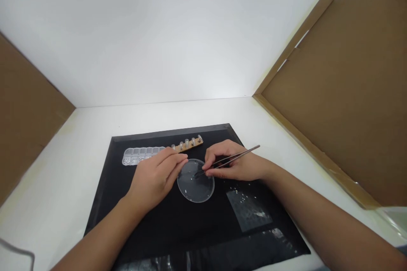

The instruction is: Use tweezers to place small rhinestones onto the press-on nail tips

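Note:
A clear round petri dish (197,190) lies on the black mat, with a few tiny pale bits in it. My left hand (157,175) is at the dish's upper left rim, its fingers pressed together and the tips touching the edge; its thumb is hidden. In my right hand (227,161) metal tweezers (244,151) are pinched, their points down inside the dish. Whether the points hold a bit is too small to tell. Behind my left hand sits a clear compartment box (135,151), partly covered.
A thin brown strip (190,144) with several small clear caps or vials stands behind the dish. To the right, a clear sheet or bag (249,209) carries scattered white bits. The black mat (178,233) lies on a white table, with brown boards (343,93) at both sides.

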The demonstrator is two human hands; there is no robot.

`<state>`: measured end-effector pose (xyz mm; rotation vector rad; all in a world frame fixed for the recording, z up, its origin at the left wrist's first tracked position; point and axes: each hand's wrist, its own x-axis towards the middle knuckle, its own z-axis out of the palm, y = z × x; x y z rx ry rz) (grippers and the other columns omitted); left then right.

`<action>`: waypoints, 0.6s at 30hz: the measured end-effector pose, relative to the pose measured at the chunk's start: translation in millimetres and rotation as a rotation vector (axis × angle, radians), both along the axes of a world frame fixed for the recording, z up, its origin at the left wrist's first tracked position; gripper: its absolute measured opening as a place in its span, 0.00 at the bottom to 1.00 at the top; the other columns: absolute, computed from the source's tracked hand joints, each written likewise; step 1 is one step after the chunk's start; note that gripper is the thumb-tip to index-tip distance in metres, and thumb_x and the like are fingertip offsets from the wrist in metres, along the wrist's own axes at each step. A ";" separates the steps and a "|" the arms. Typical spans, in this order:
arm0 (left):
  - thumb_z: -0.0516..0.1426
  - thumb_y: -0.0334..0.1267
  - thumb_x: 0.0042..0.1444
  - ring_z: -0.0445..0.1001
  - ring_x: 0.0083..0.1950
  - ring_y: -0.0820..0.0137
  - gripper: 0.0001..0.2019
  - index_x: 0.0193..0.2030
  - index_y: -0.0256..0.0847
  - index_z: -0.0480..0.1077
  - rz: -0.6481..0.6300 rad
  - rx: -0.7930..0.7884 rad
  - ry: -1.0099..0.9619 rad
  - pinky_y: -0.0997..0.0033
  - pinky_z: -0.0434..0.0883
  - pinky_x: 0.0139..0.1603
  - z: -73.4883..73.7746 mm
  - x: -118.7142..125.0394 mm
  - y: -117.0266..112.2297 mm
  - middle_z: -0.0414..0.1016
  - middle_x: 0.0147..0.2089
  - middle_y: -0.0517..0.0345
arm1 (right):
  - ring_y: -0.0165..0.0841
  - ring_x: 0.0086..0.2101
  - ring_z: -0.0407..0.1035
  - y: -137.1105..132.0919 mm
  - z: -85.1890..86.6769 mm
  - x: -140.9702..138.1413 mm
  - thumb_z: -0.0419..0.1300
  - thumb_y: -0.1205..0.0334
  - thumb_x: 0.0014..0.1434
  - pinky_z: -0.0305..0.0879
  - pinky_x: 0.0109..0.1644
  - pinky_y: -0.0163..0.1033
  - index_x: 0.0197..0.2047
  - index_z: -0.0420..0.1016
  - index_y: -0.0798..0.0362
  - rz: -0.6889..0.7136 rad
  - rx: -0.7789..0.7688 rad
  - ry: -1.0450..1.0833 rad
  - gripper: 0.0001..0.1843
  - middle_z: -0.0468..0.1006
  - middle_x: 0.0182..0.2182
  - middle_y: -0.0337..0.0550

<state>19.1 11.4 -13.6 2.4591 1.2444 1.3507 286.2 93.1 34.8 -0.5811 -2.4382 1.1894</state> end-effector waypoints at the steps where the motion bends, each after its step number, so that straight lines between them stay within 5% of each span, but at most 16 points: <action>1: 0.59 0.32 0.73 0.81 0.46 0.70 0.08 0.55 0.41 0.76 0.001 -0.007 -0.001 0.70 0.79 0.45 0.2 0.1 -0.1 0.82 0.48 0.55 | 0.30 0.34 0.79 -0.1 -1.3 -0.5 0.72 0.58 0.66 0.74 0.38 0.34 0.41 0.85 0.56 0.001 0.005 0.001 0.09 0.85 0.35 0.45; 18: 0.58 0.33 0.72 0.70 0.31 0.77 0.03 0.47 0.40 0.74 0.036 -0.014 0.020 0.74 0.67 0.32 6.6 2.4 -1.7 0.76 0.41 0.60 | 0.30 0.33 0.78 2.6 -10.6 -1.9 0.71 0.58 0.67 0.73 0.37 0.34 0.41 0.84 0.56 0.003 0.016 0.009 0.09 0.84 0.34 0.44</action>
